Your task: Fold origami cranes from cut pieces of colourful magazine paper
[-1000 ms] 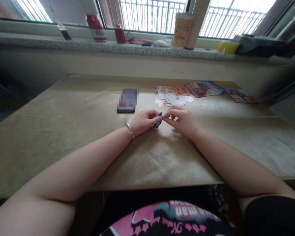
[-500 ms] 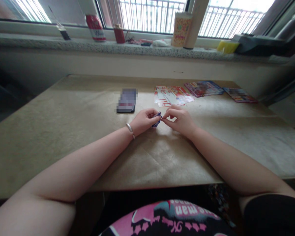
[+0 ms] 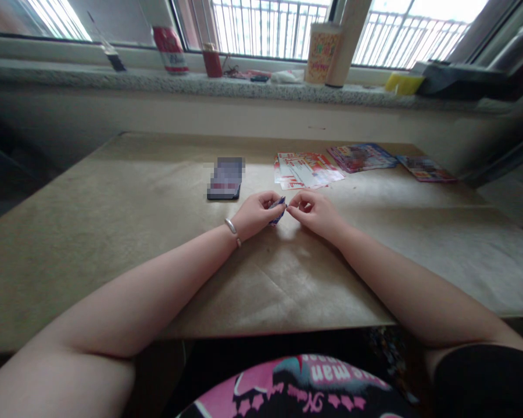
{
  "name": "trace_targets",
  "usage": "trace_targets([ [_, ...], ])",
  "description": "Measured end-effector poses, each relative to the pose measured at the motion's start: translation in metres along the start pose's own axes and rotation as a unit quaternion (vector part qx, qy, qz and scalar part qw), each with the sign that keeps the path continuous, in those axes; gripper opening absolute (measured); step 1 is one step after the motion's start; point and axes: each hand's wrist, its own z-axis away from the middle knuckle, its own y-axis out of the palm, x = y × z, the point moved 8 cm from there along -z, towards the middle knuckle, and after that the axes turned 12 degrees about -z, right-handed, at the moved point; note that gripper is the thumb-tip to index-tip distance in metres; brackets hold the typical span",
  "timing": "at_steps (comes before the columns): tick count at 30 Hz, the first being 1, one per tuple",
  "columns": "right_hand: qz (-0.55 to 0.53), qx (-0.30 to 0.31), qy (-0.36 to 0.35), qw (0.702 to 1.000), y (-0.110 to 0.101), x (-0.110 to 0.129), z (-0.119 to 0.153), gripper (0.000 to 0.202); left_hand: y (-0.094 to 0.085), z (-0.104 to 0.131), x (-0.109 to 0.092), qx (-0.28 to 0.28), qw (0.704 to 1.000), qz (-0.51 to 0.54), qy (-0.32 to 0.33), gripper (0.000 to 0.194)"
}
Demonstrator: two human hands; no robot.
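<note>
Between the thumb and curled fingers of my left hand [image 3: 257, 212] is a small blue packet [image 3: 278, 213], held just above the table. It is partly covered by the fingers, and its print is too small to read. My right hand [image 3: 314, 210] is closed in a pinch at the packet's right edge, thumb against forefinger. Whatever sits between those fingertips is too small to make out. Just beyond the hands lies a loose fan of red and white printed sheets [image 3: 307, 171].
A phone-like dark slab, blurred out [image 3: 225, 179], lies left of the sheets. Colourful printed packs [image 3: 361, 158] and another pack [image 3: 426, 168] lie at the back right of the table [image 3: 113, 232]. On the windowsill stand a red can [image 3: 169, 49], a patterned cup [image 3: 320, 55] and a yellow item [image 3: 403, 83].
My right fingers have curled in slightly and shifted a touch at the packet's edge. My left hand keeps hold of the packet, almost unmoved.
</note>
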Motion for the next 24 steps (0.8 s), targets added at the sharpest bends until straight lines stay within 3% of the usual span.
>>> trace_targets([
  [9, -0.098, -0.001, 0.112, 0.989, 0.012, -0.021, 0.000, 0.023, -0.002, 0.000, -0.001, -0.011, 0.999, -0.039, 0.005, 0.020],
  [15, -0.119, 0.022, 0.117, 0.986, 0.018, -0.022, 0.000, 0.021, -0.003, -0.001, -0.001, -0.010, 1.000, 0.001, -0.002, 0.017],
  [19, -0.139, 0.004, 0.112, 0.984, 0.015, -0.024, -0.001, 0.022, -0.002, -0.003, 0.003, -0.001, 0.996, 0.086, -0.023, 0.026],
  [24, -0.118, -0.017, 0.097, 0.988, 0.010, -0.021, -0.001, 0.026, -0.003, -0.004, 0.006, -0.001, 0.995, 0.094, -0.021, 0.037],
])
